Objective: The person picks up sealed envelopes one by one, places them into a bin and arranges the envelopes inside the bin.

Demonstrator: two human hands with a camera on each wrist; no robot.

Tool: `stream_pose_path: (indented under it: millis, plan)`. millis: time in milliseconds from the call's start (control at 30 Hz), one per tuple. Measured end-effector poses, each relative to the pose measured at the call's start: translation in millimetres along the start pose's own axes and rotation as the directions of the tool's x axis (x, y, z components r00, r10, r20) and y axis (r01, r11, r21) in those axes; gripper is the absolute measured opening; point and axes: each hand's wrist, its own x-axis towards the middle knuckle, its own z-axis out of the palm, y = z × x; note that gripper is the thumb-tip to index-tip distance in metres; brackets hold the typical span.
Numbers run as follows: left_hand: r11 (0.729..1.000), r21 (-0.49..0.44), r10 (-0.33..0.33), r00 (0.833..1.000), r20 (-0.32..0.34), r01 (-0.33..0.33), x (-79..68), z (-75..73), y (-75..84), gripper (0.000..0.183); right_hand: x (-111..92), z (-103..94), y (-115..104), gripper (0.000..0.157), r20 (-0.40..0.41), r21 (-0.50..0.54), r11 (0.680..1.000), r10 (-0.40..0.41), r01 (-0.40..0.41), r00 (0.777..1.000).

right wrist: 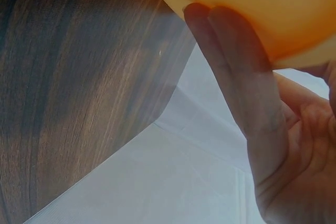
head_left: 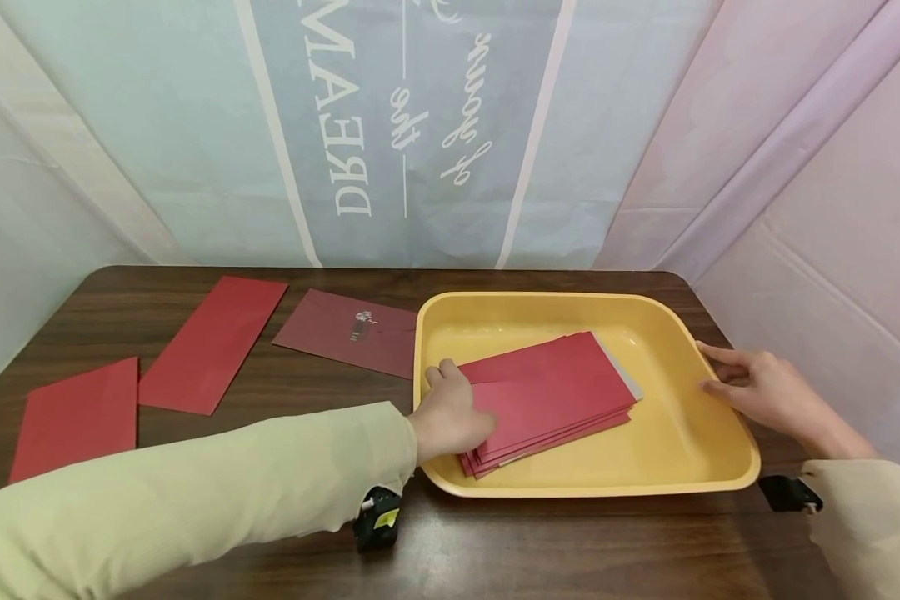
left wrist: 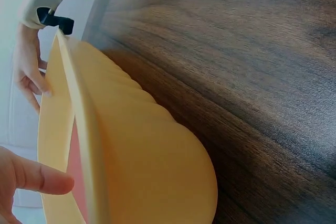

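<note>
A yellow tray (head_left: 562, 490) stands on the dark wooden table, holding a stack of red envelopes (head_left: 551, 387) with slightly fanned edges. My left hand (head_left: 453, 412) reaches over the tray's left side and lies at the left end of the stack. In the left wrist view its thumb (left wrist: 44, 178) points out straight above the red paper; whether it touches cannot be told. My right hand (head_left: 772, 396) grips the tray's right rim, thumb on the inner side. Its fingers (right wrist: 236, 51) lie against the outside wall in the right wrist view.
On the table left of the tray lie a dark red envelope (head_left: 337, 329) with a small printed mark, a long red envelope (head_left: 213, 346), and another red envelope (head_left: 82, 417). A cloth backdrop (head_left: 435, 233) with lettering hangs behind the table.
</note>
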Motion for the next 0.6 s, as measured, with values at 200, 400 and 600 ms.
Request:
stream_pose_path:
  millis: [200, 400, 600]
  plan:
    - [0.997, -0.055, 0.060, 0.998, -0.034, -0.062, -2.5, -8.1, -1.8, 0.061, -0.4, -0.5, 0.4, 0.055, 0.002, -0.002, 1.000, 0.004, -0.004, 1.000]
    - [0.973, -0.079, 0.184, 0.938, -0.293, -0.215, 12.0, -34.4, -14.4, 0.025, -0.6, -0.1, 0.5, 0.054, -0.004, -0.002, 1.000, 0.000, 0.000, 1.000]
    - [0.987, 0.120, 0.144, 0.914, -0.379, -0.106, 40.5, -74.8, -52.8, 0.029, -0.2, -0.3, -1.0, 0.055, 0.006, -0.002, 1.000, 0.011, -0.011, 1.000]
